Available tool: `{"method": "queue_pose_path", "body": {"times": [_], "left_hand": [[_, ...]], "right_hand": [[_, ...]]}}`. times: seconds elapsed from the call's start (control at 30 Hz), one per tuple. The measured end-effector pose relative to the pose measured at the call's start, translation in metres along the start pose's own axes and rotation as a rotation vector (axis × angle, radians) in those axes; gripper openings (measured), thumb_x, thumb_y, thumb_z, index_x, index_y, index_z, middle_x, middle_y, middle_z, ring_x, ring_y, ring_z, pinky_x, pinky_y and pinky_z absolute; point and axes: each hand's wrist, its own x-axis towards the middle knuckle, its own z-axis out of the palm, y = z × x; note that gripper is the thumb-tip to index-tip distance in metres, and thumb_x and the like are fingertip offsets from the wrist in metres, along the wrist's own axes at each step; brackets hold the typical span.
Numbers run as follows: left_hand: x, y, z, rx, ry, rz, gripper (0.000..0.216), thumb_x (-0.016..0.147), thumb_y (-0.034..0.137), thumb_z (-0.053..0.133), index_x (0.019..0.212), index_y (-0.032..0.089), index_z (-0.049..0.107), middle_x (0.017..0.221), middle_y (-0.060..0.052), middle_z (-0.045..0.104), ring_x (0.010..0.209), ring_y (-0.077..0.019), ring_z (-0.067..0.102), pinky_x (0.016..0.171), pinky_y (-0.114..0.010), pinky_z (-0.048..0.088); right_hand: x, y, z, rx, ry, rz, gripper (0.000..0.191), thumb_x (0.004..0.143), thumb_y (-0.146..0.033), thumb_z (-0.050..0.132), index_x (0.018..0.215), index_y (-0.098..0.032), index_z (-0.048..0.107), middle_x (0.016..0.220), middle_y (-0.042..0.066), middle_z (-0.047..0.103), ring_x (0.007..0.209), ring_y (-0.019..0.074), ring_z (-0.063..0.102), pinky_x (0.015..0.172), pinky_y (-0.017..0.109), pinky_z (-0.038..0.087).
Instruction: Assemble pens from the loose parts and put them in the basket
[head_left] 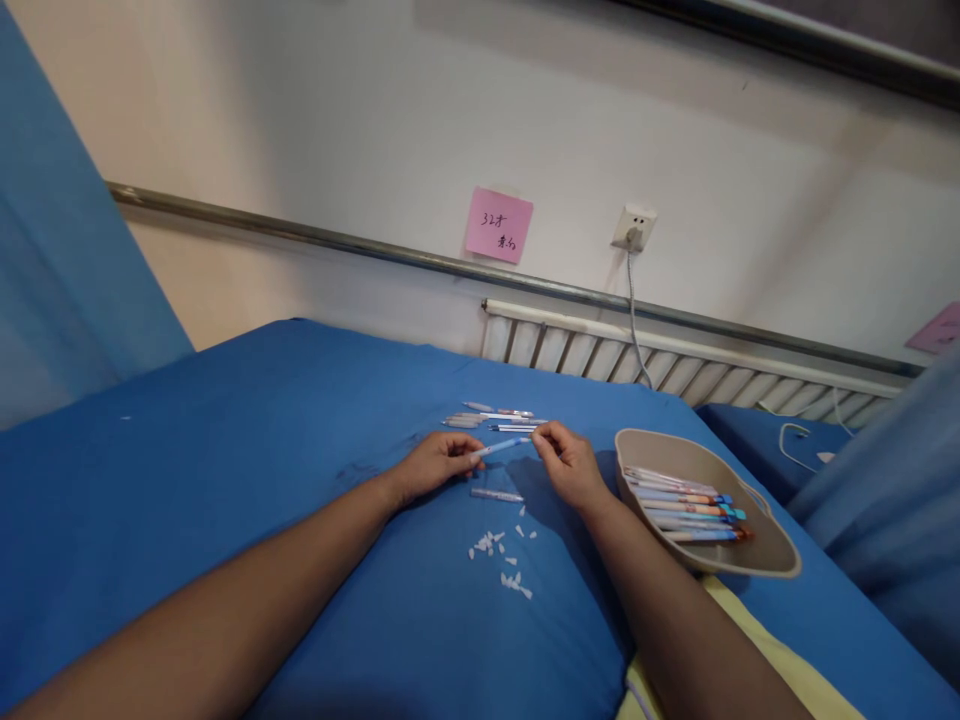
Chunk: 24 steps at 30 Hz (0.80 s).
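Note:
A light blue pen (pixel 501 447) is held slightly above the blue cloth, between my two hands. My left hand (pixel 439 463) pinches its left end. The fingertips of my right hand (pixel 568 461) are closed at its other end; any small part between them is hidden. Just behind lie several pen parts (pixel 480 420), among them thin refills (pixel 511 428). A clear, patterned pen barrel (pixel 496 495) rests on the cloth in front of the held pen. Several small white cone-shaped tips (pixel 487 543) are scattered nearer to me.
To the right stands a beige basket (pixel 709 565) with several pens (pixel 690 510) in it. Blue cloth (pixel 300 400) covers the table. Behind are a radiator (pixel 570 350), a metal rail (pixel 360 243) and a plugged-in cable (pixel 634 310). Blue curtains (pixel 67 220) hang at both sides.

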Motion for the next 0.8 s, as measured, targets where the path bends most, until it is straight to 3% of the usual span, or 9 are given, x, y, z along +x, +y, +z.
{"method": "queue_pose_path", "body": {"times": [0.3,0.43,0.67,0.8], "left_hand": [[-0.001,0.000,-0.001,0.065,-0.040,0.027,0.032,0.069,0.041,0.068,0.087,0.015,0.067,0.076,-0.002,0.066,0.065,-0.0127,0.055,0.062,-0.023,0.040],[-0.001,0.000,-0.001,0.045,-0.033,0.017,0.034,0.068,0.043,0.069,0.088,0.014,0.067,0.078,-0.003,0.067,0.066,-0.0134,0.055,0.062,-0.024,0.042],[0.000,-0.003,0.000,0.074,-0.002,0.036,0.037,0.070,0.044,0.067,0.091,0.014,0.067,0.076,-0.004,0.068,0.063,-0.0132,0.056,0.059,-0.024,0.042],[-0.001,-0.002,0.000,0.121,-0.012,0.036,0.034,0.070,0.043,0.066,0.089,0.014,0.067,0.074,-0.003,0.067,0.061,-0.0123,0.054,0.057,-0.022,0.041]], "right_hand": [[0.002,0.012,0.008,0.194,-0.133,0.187,0.033,0.084,-0.048,0.045,0.064,-0.022,0.051,0.051,-0.004,0.049,0.045,0.0121,0.046,0.048,0.024,0.035],[0.002,0.014,0.014,0.223,-0.102,0.218,0.036,0.084,-0.052,0.045,0.063,-0.022,0.050,0.050,-0.004,0.049,0.044,0.0120,0.046,0.047,0.023,0.035],[0.001,0.011,0.021,0.030,0.044,0.212,0.038,0.084,-0.052,0.043,0.061,-0.022,0.051,0.048,-0.004,0.048,0.045,0.0127,0.045,0.046,0.023,0.033],[0.003,0.011,0.021,0.056,-0.001,0.216,0.042,0.085,-0.053,0.041,0.058,-0.022,0.050,0.049,-0.004,0.049,0.046,0.0123,0.047,0.048,0.023,0.034]]}}
